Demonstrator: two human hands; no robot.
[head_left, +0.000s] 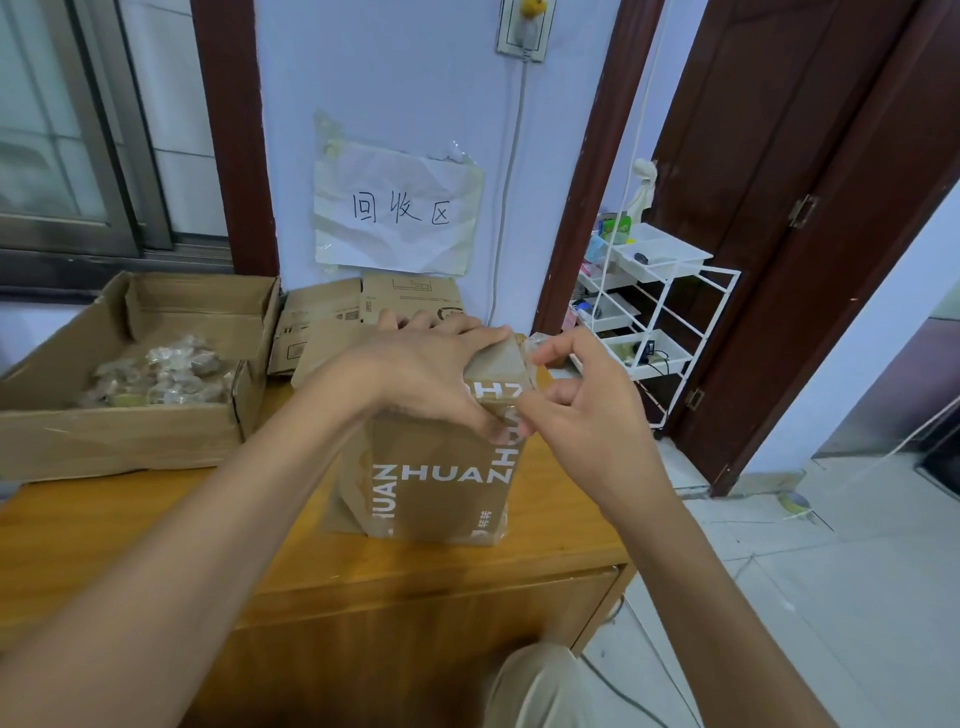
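A brown cardboard box printed with white letters ZHUAN stands upright on a wooden table. My left hand lies over the box's top, fingers curled over the far edge and thumb pressed on the front face near the top right corner. My right hand is at the box's upper right corner. Its thumb and forefinger pinch a strip of clear tape that lifts off the corner.
A large open carton with crumpled tape wads sits at the table's left. Flattened cardboard leans on the wall under a handwritten paper sign. A white wire rack stands right, beside a dark wooden door.
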